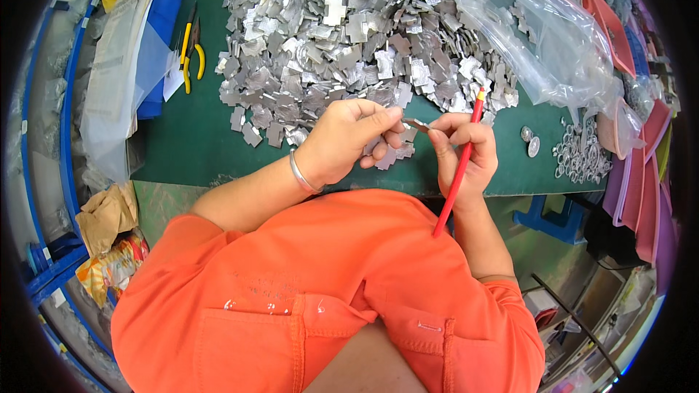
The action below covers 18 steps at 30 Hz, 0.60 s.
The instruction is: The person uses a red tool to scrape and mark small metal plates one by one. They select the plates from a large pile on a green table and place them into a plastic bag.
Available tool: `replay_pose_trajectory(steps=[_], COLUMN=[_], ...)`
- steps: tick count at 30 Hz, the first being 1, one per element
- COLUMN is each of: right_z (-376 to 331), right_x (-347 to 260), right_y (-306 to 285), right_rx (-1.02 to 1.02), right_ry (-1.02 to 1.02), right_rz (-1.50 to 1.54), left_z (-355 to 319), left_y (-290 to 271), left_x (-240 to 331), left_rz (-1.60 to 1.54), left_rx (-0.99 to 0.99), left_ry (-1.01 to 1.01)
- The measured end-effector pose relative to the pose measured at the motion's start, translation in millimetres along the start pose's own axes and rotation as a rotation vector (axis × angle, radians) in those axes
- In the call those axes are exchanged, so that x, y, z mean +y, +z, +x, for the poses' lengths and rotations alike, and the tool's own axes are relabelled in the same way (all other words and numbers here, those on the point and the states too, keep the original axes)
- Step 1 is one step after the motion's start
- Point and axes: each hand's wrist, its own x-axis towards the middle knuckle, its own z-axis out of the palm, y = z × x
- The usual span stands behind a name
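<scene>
Pinching a small metal piece (pixel 416 125) between both hands, the left hand (pixel 342 142) is steadying it near the table's (pixel 189 145) front edge while the right hand (pixel 462 149) (fingers also wrapped round a red stick (pixel 457 171)) is risking dropping it into the loose pile (pixel 349 36).

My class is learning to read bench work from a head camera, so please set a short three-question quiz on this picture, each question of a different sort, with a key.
1. True or false: the right hand holds a long red tool.
2. Multiple choice: what lies heaped on the green mat beyond the hands? A) wooden blocks B) flat silver metal pieces C) coils of rope
3. Fill in: the yellow-handled pliers lie to the person's ____ of the heap.

Key
1. True; the same hand also pinches a small metal piece that the left hand holds from the other side.
2. B, the pile of metal pieces.
3. Left.
</scene>
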Motion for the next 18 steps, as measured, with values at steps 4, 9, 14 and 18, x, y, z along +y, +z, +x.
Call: replay_pose_trajectory(steps=[4, 9, 14, 18], right_z=[1.5, -1.3, -3.0, -3.7], right_x=[-7.4, -5.4, -6.1, -9.8], right_y=[2.8, 2.7, 1.3, 6.6], right_rx=[0.011, 0.009, -0.006, 0.014], right_ry=[-0.081, -0.075, 0.002, 0.133], right_rz=[0.043, 0.102, 0.152, 0.313], left_z=[-0.2, -1.4, -3.0, -2.7], left_y=[1.5, -0.9, 0.7, 3.8], left_x=[6.7, 5.0, 5.6, 2.1], left_rz=[-0.168, -0.252, -0.183, -0.132], left_rx=[-0.115, -0.178, -0.138, -0.099], left_ry=[-0.161, -0.191, -0.158, -0.091])
